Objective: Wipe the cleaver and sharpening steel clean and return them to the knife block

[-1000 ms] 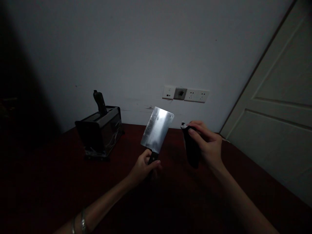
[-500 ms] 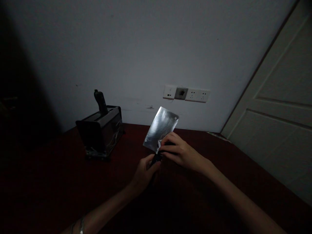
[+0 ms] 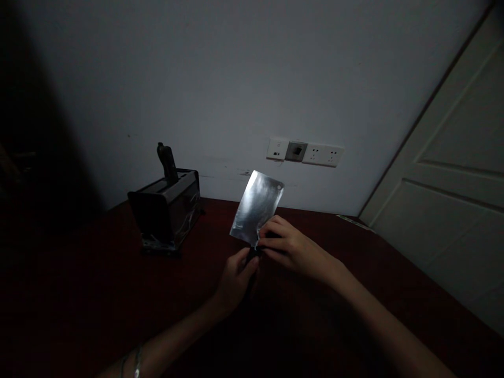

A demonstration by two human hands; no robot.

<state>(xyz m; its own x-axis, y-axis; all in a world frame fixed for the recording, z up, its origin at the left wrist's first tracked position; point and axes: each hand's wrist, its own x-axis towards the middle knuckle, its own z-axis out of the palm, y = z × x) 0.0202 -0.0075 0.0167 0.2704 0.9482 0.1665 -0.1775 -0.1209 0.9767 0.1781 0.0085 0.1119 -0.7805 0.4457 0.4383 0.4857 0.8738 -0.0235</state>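
Note:
A cleaver (image 3: 258, 205) with a broad shiny blade and a dark handle is held up, slightly tilted, above the table. My left hand (image 3: 234, 278) is closed round its handle, just below the blade. At the blade's lower right corner my right hand (image 3: 289, 242) is closed with its fingers pinched together. A small crumpled whitish film (image 3: 258, 235) shows at those fingertips; whether it is plastic or paper is hard to tell. The fingers cover part of the blade's base.
A knife block (image 3: 167, 207) with a black handle (image 3: 168, 164) sticking out of its top stands at the left. The dark red table (image 3: 315, 299) meets a pale wall with sockets (image 3: 305, 152). At the right is a white panelled door (image 3: 444, 184).
The cleaver's blade has turned slightly more upright, its top shifting left. Less of the whitish film shows at my right fingertips. Both hands keep nearly the same place while the view shifts a little.

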